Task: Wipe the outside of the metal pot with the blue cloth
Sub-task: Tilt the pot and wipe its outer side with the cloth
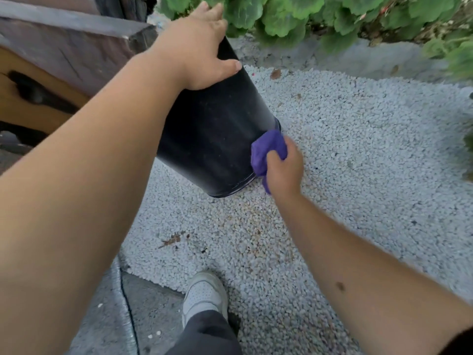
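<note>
A tall dark metal pot (215, 139) stands tilted on the gravel, its top leaning away from me. My left hand (197, 51) grips its upper rim, with the thumb lying down the side wall. My right hand (282, 166) is shut on a bunched blue-purple cloth (267, 149), which presses against the pot's lower right side, close to the bottom edge. The pot's opening and far side are hidden.
White gravel (345, 155) covers the ground around the pot. A dark wooden structure (64, 52) rises at the left. Green leafy plants (320, 16) line the far edge behind a concrete curb. My white shoe (204, 293) stands near a paved strip at the bottom.
</note>
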Demonstrator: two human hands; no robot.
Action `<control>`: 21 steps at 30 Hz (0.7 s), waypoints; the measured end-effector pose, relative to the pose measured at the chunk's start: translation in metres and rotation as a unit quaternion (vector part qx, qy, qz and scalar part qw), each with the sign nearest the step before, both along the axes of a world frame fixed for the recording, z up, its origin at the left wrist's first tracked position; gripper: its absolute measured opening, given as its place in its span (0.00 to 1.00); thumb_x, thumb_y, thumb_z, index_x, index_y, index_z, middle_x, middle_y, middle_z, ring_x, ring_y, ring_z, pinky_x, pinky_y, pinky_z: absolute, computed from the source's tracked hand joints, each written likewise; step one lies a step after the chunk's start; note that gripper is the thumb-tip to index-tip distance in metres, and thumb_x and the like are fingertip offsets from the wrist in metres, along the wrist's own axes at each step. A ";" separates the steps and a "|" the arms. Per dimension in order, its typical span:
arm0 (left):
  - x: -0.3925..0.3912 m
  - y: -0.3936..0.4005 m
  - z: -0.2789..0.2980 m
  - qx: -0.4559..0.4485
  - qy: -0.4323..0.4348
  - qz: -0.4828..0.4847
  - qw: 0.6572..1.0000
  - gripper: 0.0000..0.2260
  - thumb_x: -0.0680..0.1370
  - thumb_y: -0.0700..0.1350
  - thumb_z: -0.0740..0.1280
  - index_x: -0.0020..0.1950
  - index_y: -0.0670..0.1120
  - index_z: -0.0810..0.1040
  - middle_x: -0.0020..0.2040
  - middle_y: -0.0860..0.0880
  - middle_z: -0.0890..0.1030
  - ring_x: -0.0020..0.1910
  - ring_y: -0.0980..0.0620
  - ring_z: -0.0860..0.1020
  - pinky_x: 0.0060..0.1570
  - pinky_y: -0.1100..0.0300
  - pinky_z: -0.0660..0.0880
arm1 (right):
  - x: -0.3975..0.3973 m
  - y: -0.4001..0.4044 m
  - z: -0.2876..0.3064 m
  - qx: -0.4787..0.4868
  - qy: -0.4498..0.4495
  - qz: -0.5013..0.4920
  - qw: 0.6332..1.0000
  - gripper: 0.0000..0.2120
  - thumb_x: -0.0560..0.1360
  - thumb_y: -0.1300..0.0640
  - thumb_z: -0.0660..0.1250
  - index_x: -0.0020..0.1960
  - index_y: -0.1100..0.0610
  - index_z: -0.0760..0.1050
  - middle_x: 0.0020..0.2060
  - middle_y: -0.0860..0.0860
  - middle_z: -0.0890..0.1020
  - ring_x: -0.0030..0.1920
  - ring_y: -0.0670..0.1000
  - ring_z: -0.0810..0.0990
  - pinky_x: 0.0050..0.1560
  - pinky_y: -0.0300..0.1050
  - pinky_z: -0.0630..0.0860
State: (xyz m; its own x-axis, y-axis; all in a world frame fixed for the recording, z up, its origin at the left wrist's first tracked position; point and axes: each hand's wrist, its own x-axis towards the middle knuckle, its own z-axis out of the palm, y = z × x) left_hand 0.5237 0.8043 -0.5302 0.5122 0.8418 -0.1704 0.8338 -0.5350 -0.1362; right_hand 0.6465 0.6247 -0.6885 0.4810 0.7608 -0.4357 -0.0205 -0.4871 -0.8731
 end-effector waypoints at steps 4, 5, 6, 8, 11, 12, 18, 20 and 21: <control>0.010 -0.008 -0.002 0.016 0.019 0.004 1.000 0.37 0.77 0.63 0.59 0.78 0.40 0.58 0.80 0.43 0.53 0.79 0.41 0.50 0.71 0.35 0.56 | -0.065 -0.057 -0.003 -0.026 0.094 -0.060 0.993 0.28 0.71 0.65 0.63 0.71 0.54 0.71 0.59 0.49 0.77 0.60 0.50 0.76 0.64 0.44 0.70; 0.013 -0.010 -0.003 0.015 0.019 0.009 1.000 0.37 0.77 0.63 0.59 0.78 0.40 0.59 0.80 0.44 0.53 0.79 0.41 0.50 0.71 0.34 0.55 | -0.081 -0.066 -0.001 -0.045 0.133 -0.067 0.988 0.29 0.71 0.64 0.63 0.72 0.51 0.69 0.59 0.49 0.78 0.61 0.50 0.77 0.65 0.47 0.71; 0.016 -0.013 -0.003 0.010 0.017 0.016 1.000 0.37 0.76 0.63 0.60 0.78 0.41 0.58 0.81 0.44 0.53 0.79 0.41 0.49 0.72 0.34 0.54 | -0.094 -0.073 0.001 -0.064 0.168 -0.066 0.982 0.29 0.71 0.63 0.63 0.71 0.48 0.67 0.59 0.49 0.78 0.60 0.51 0.78 0.64 0.49 0.72; 0.024 -0.020 -0.003 -0.009 0.005 0.028 1.000 0.38 0.76 0.63 0.60 0.78 0.42 0.57 0.81 0.45 0.51 0.79 0.41 0.47 0.72 0.34 0.52 | -0.109 -0.077 0.003 -0.089 0.238 -0.066 0.965 0.28 0.71 0.62 0.63 0.67 0.42 0.65 0.55 0.46 0.79 0.55 0.49 0.79 0.61 0.50 0.74; 0.029 -0.028 0.007 -0.069 -0.060 0.016 0.996 0.38 0.76 0.63 0.61 0.79 0.44 0.55 0.81 0.46 0.48 0.79 0.41 0.43 0.73 0.34 0.50 | -0.099 -0.071 -0.001 -0.108 0.337 -0.122 0.927 0.25 0.71 0.64 0.64 0.62 0.43 0.66 0.57 0.54 0.79 0.52 0.53 0.80 0.59 0.54 0.74; 0.023 -0.031 0.012 -0.094 -0.097 -0.005 0.991 0.37 0.76 0.62 0.60 0.79 0.45 0.55 0.81 0.46 0.48 0.79 0.41 0.42 0.73 0.33 0.50 | -0.094 -0.071 -0.002 -0.106 0.357 -0.131 0.919 0.24 0.70 0.64 0.65 0.60 0.43 0.67 0.58 0.58 0.79 0.51 0.55 0.79 0.58 0.55 0.75; -0.088 -0.082 0.016 -0.021 -0.034 -0.264 0.964 0.34 0.76 0.61 0.59 0.77 0.43 0.61 0.80 0.43 0.55 0.79 0.41 0.50 0.71 0.37 0.58 | -0.079 -0.075 -0.009 -0.095 0.384 -0.109 0.912 0.23 0.63 0.58 0.67 0.55 0.41 0.72 0.51 0.55 0.80 0.44 0.52 0.80 0.49 0.51 0.77; -0.117 -0.094 0.005 0.006 -0.042 -0.282 0.958 0.33 0.76 0.59 0.60 0.75 0.40 0.64 0.78 0.39 0.58 0.78 0.36 0.53 0.70 0.36 0.59 | -0.079 -0.074 -0.012 -0.083 0.390 -0.104 0.911 0.23 0.64 0.59 0.67 0.55 0.41 0.72 0.50 0.55 0.81 0.41 0.50 0.81 0.43 0.48 0.79; -0.121 -0.096 0.000 0.015 -0.064 -0.275 0.959 0.33 0.77 0.57 0.61 0.74 0.37 0.65 0.77 0.37 0.59 0.77 0.34 0.54 0.71 0.36 0.59 | -0.080 -0.073 -0.012 -0.077 0.394 -0.103 0.910 0.23 0.64 0.59 0.67 0.56 0.42 0.72 0.51 0.55 0.80 0.40 0.50 0.81 0.39 0.46 0.79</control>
State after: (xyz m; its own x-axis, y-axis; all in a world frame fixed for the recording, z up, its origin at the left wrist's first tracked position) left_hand 0.4023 0.7084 -0.5306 0.8952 0.4422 -0.0561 0.4381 -0.8960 -0.0726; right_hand 0.5666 0.5514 -0.7005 0.0980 0.5910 -0.8007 -0.7160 -0.5169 -0.4692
